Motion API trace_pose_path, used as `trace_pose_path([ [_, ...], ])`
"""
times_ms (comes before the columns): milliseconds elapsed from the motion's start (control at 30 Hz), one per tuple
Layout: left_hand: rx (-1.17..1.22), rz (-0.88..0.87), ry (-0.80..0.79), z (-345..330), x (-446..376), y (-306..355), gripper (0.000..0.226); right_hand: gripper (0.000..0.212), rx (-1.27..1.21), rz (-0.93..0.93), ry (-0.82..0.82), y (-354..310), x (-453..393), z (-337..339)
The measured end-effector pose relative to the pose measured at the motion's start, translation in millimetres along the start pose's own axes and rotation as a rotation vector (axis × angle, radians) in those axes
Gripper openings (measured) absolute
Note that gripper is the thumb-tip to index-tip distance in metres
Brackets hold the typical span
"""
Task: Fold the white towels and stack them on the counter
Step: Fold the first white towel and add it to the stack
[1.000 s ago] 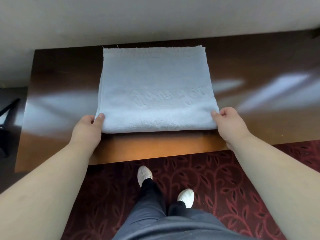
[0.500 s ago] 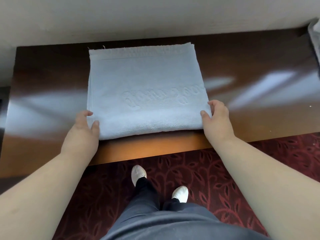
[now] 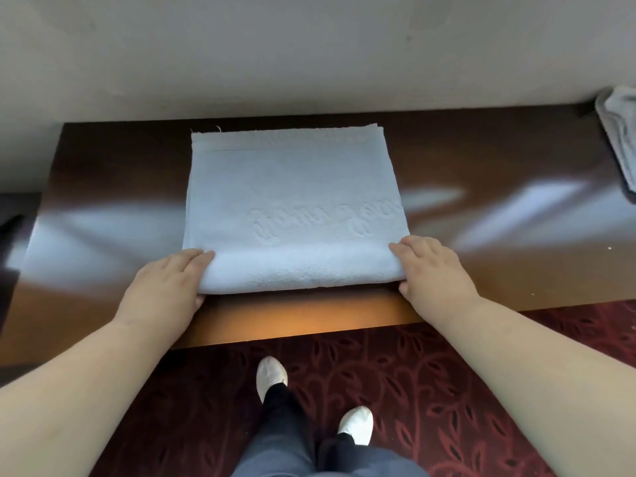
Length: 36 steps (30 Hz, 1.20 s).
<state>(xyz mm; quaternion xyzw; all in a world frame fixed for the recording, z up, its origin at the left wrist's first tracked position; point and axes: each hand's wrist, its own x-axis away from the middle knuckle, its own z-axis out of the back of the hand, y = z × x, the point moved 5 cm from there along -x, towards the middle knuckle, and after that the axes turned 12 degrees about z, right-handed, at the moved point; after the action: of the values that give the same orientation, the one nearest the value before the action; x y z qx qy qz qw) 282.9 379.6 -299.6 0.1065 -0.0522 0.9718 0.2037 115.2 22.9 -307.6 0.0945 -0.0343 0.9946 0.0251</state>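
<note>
A folded white towel (image 3: 292, 201) with embossed lettering lies flat on the dark wooden counter (image 3: 117, 201), its folded edge toward me. My left hand (image 3: 168, 287) grips the near left corner, fingers on top and thumb underneath. My right hand (image 3: 433, 273) grips the near right corner the same way. The near edge is slightly raised off the counter between my hands.
Another white towel (image 3: 619, 132) lies crumpled at the counter's far right end. A pale wall runs behind the counter. The counter's front edge (image 3: 292, 325) is close to my legs, above a red patterned carpet (image 3: 430, 390).
Both hands slid from beside the near corners onto them, fingers now over the top, and the near edge has lifted a little.
</note>
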Motion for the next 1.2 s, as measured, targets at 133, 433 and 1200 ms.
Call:
trace_pose_path([
  [133, 0.044, 0.055, 0.014, 13, 5, 1, 0.061, 0.053, 0.000, -0.039, 0.003, 1, -5, 12],
  [433, 0.412, 0.253, -0.227, 50, 50, -16, 0.033, 0.032, -0.668, -0.058, 0.040, 14, 33, 39],
  [1200, 1.076, 0.691, -0.105, 50, -169, -20, 0.043, 0.033, -0.881, -0.671, 0.261, 52, -164, 60],
])
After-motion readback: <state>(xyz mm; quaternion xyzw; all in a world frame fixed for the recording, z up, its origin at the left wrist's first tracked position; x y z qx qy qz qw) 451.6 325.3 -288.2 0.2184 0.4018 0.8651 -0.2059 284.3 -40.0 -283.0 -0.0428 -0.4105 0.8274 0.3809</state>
